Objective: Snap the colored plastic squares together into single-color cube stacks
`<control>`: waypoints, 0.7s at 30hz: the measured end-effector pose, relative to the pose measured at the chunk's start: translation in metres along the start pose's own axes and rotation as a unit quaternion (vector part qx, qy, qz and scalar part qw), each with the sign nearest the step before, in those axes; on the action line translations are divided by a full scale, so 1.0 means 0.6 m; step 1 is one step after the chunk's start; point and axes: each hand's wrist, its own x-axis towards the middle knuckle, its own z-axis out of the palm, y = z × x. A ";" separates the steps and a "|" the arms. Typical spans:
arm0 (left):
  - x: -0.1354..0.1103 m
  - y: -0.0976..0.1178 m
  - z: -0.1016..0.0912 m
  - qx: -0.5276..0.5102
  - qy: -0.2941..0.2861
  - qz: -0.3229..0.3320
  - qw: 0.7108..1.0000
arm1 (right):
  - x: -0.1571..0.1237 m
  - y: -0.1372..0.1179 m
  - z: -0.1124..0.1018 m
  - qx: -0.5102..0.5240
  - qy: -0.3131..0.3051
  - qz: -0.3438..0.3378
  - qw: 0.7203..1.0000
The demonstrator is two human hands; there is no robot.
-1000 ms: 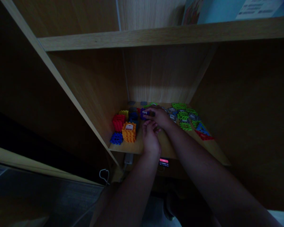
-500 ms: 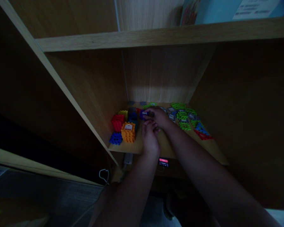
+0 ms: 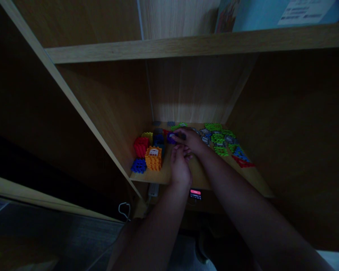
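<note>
Apparently the purple block sat on the shelf, farther back than the orange stack and right of the dark blue pieces, with the right hand at its edge and the left hand curled nearer, though whether either grip pinched anything could not be told.

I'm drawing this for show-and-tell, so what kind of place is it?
It looks like the inside of a wooden cupboard or bookcase: there's a light blue box on the upper shelf, and an orange stack of toy-like pieces on the lower shelf.
</note>
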 end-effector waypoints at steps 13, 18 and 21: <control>-0.120 0.011 -0.022 0.767 -0.318 0.221 0.511 | 0.087 -0.017 -0.031 -0.030 -0.027 0.056 0.998; -0.109 0.009 -0.011 0.770 -0.341 0.176 0.510 | 0.168 -0.051 0.013 -0.128 -0.259 0.059 0.956; -0.110 0.005 -0.010 0.765 -0.357 0.173 0.507 | 0.200 -0.055 0.043 -0.146 -0.312 0.075 0.936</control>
